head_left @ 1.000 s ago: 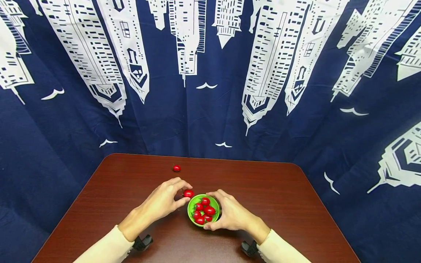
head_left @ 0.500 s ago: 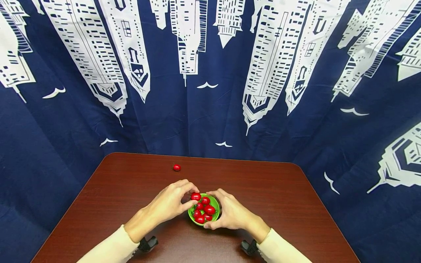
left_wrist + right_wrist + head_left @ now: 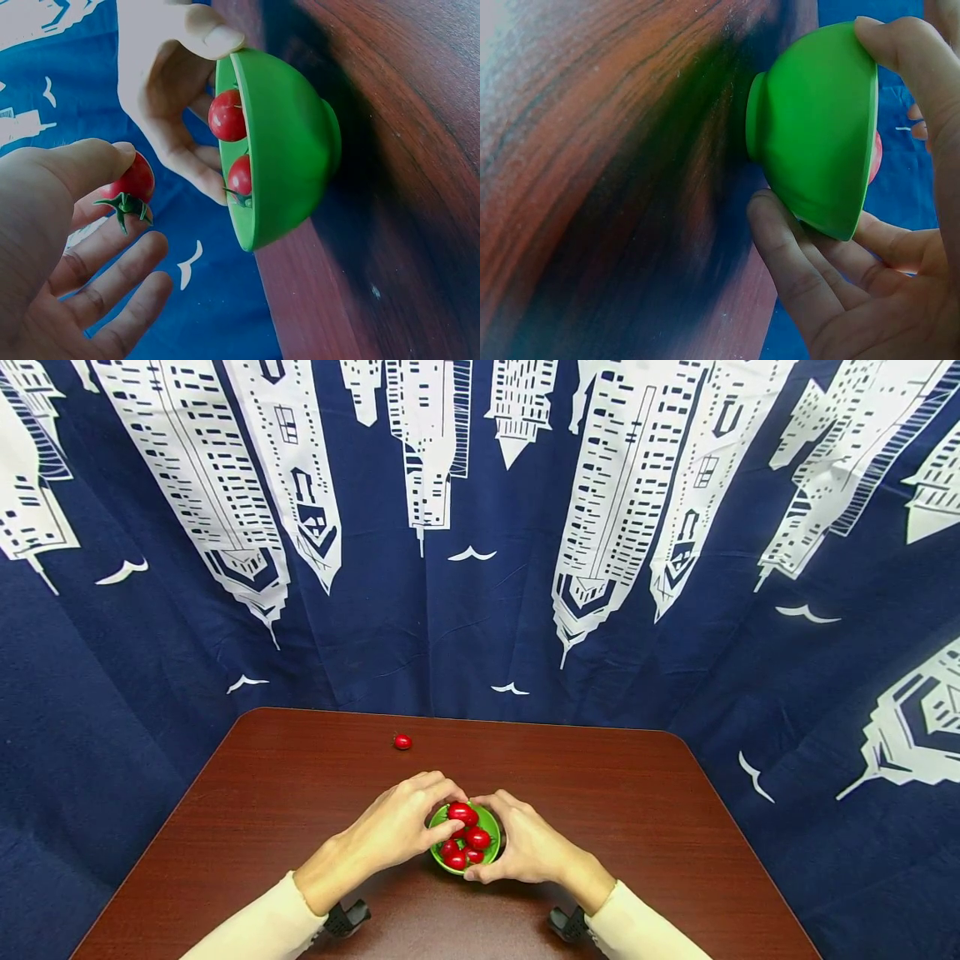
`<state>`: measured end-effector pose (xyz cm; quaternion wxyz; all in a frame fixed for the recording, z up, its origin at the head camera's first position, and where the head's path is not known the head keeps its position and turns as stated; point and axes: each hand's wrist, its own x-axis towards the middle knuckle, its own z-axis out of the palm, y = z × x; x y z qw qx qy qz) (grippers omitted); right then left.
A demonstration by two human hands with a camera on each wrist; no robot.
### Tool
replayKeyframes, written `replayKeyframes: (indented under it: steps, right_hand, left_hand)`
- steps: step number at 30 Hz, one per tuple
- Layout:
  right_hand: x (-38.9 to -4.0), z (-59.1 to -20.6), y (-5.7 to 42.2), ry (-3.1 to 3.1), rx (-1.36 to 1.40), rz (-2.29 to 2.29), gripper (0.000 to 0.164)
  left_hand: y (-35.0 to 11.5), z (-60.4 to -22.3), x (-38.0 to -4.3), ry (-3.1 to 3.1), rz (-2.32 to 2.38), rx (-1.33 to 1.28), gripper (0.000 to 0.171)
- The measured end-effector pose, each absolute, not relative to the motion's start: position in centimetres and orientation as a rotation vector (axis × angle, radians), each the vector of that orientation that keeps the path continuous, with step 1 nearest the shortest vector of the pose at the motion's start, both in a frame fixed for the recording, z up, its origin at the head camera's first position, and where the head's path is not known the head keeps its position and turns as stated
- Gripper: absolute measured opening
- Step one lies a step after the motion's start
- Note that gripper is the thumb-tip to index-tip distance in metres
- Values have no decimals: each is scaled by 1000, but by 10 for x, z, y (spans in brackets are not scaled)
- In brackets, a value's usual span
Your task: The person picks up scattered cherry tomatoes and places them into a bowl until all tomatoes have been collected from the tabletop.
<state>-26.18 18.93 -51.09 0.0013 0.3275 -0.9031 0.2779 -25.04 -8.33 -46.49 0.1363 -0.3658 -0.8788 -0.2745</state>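
My left hand point(image 3: 401, 821) pinches a cherry tomato point(image 3: 136, 178) between thumb and fingers. Green leaves show on its stem end in the left wrist view. The hand is at the upper left of a small green bowl point(image 3: 291, 142), with the held tomato over the bowl in the head view. Several red cherry tomatoes point(image 3: 477, 838) lie inside the bowl, some hidden behind the left hand and its tomato. On the other side, my right hand point(image 3: 531, 845) grips the bowl, thumb at the rim and fingers round the opposite side. The bowl stands upright on the table.
One more cherry tomato point(image 3: 402, 742) lies near the far edge of the brown wooden table point(image 3: 615, 802). Behind the table hangs a dark blue cloth point(image 3: 450, 627) printed with white buildings and birds.
The left hand has moved right, carrying its tomato from beside the bowl to over it. My right hand and the bowl have stayed in place.
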Motion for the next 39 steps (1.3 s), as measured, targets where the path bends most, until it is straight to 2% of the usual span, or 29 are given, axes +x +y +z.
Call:
replayKeyframes:
  steps: [7,14,20,39]
  right_hand:
    - [-262,-511,190,-2829,1033,879,94]
    - [-262,-510,191,-2814,1042,872,97]
    - [-262,-510,191,-2816,1038,857,98]
    - [-263,-512,191,-2816,1031,845,100]
  left_hand:
    - [-82,-463,-250,-2579,-784,-1048,28]
    - [-83,-465,-252,-2597,-746,-1052,47]
    - [-83,-466,-252,-2599,-687,-1041,54]
    - [-88,-471,-267,-2570,-705,-997,55]
